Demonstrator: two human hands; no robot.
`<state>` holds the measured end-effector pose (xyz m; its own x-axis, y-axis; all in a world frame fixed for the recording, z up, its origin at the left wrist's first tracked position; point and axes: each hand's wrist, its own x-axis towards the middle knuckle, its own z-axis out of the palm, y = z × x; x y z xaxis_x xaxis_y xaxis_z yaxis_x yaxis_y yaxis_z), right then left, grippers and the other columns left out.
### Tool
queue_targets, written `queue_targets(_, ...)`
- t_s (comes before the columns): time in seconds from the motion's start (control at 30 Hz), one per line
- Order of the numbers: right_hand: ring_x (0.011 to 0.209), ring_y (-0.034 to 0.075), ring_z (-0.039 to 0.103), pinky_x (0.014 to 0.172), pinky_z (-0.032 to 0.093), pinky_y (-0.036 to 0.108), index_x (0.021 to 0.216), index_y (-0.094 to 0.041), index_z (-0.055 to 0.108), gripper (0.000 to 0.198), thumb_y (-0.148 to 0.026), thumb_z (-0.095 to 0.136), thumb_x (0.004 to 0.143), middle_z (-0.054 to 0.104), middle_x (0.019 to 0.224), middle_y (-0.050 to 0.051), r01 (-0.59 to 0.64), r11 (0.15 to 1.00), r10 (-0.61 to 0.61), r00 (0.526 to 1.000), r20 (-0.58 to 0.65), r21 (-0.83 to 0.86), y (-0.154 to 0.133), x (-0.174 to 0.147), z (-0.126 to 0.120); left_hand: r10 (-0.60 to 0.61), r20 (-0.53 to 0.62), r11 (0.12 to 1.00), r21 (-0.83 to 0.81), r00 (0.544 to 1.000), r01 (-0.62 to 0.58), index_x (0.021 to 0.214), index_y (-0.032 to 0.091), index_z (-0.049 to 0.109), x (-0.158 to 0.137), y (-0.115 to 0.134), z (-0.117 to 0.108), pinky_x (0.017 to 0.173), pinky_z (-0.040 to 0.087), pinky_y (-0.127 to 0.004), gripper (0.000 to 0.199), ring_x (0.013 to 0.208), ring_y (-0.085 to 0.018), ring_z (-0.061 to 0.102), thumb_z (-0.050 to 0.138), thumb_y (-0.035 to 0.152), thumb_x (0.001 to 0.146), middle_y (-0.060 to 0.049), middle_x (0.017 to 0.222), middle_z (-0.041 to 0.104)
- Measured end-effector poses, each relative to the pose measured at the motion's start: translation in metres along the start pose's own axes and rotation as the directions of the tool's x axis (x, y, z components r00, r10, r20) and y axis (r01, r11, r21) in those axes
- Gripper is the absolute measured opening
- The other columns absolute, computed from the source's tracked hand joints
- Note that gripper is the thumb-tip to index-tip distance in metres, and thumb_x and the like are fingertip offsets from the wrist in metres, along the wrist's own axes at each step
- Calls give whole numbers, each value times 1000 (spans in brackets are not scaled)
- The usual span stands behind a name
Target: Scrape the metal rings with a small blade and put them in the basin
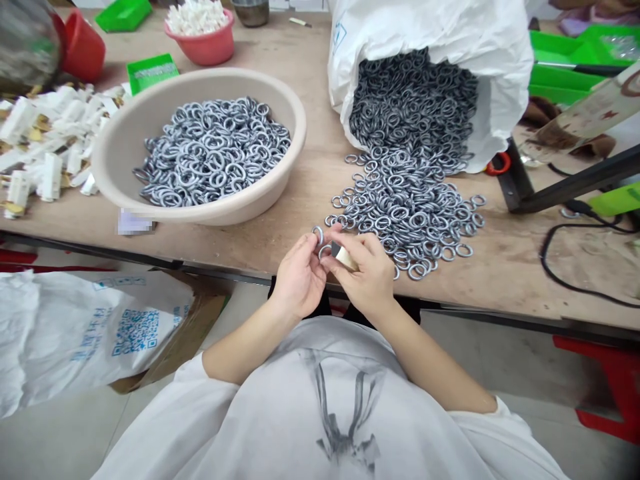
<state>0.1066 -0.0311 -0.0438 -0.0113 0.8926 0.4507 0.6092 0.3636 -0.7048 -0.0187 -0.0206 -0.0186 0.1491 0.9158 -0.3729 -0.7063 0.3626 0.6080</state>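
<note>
Close together at the table's front edge are both my hands. My left hand (301,277) is closed with a grey ring (317,233) at its fingertips. A second grey ring (324,252) sits between the two hands; I cannot tell which hand bears it. My right hand (369,272) grips a small cream-and-black tool (346,259), its exact kind partly hidden by the fingers. Just beyond my right hand spreads a loose pile of grey rings (420,213). More rings fill a large beige basin (280,190) to the left.
A white sack (430,27) lies with its mouth toward me, spilling rings. White plastic parts (50,173) are heaped at far left. Behind stand a red bowl (200,47) and green trays (153,72). A black cable (555,267) and dark metal bar (575,183) occupy the right side.
</note>
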Motion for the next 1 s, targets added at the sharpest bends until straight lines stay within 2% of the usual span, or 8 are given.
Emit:
queue_targets(0.1, 87, 20, 64, 78, 51, 33, 94, -26, 75, 14, -38, 70, 88, 66, 91, 4, -34, 988, 33, 999, 13, 149, 0, 2, -3, 34, 17, 998, 47, 999, -35, 86, 17, 59, 5, -1, -5, 79, 55, -22, 10, 102, -15, 70, 59, 26, 92, -9, 114, 73)
queue_targets(0.17, 80, 18, 63, 76, 50, 33, 84, -25, 72, 13, -38, 71, 87, 66, 84, 2, -100, 954, 104, 995, 2, 283, 0, 5, -6, 57, 26, 995, 79, 998, -59, 90, 17, 62, 10, 0, -8, 82, 55, -23, 9, 101, -16, 71, 64, 25, 88, -9, 113, 74)
queue_targets(0.33, 74, 18, 63, 67, 51, 32, 88, -25, 67, 23, -47, 72, 83, 68, 82, 2, -307, 767, 357, 934, 22, 564, 3, 9, -10, -18, 98, 988, 154, 995, 3, 106, 19, 67, 9, 1, -10, 77, 56, -22, 29, 88, -13, 72, 65, 16, 78, -4, 99, 74)
queue_targets(0.43, 66, 17, 60, 58, 48, 30, 88, -25, 64, 28, -50, 74, 80, 67, 80, 2, -358, 699, 427, 903, 41, 619, -1, 6, -4, -56, 171, 987, 156, 984, 29, 97, 18, 67, 4, -5, -6, 68, 53, -20, 18, 81, -11, 67, 65, 23, 80, -3, 96, 69)
queue_targets(0.63, 65, 14, 53, 64, 48, 29, 76, -24, 60, 30, -48, 78, 75, 58, 70, -2, -327, 727, 352, 932, 81, 604, -9, 3, -1, 155, 168, 949, 247, 973, -194, 78, 19, 58, 4, -17, -8, 59, 40, -18, 32, 63, -7, 46, 72, 47, 82, 3, 74, 54)
queue_targets(0.83, 81, 18, 57, 76, 49, 33, 96, -25, 70, 32, -51, 76, 78, 60, 87, 2, -258, 808, 172, 963, 207, 530, -5, 11, -15, 56, 261, 895, 414, 964, -165, 84, 18, 66, 5, -12, -17, 60, 39, -22, 44, 64, -9, 43, 71, 61, 76, 1, 73, 55)
queue_targets(0.9, 77, 18, 57, 70, 49, 33, 89, -25, 69, 32, -54, 76, 77, 58, 84, 2, -279, 794, 184, 957, 225, 540, -4, 12, -13, 10, 261, 911, 396, 965, -117, 89, 18, 66, 4, -13, -15, 59, 38, -22, 47, 63, -9, 44, 72, 63, 75, 1, 73, 55)
queue_targets(1.0, 66, 16, 51, 61, 45, 31, 83, -24, 65, 40, -63, 70, 79, 55, 75, 0, -320, 774, 262, 947, 184, 547, -3, 12, -12, 8, 258, 924, 368, 966, -106, 75, 18, 58, 2, -15, -11, 53, 34, -22, 48, 56, -8, 36, 69, 65, 76, 3, 65, 45)
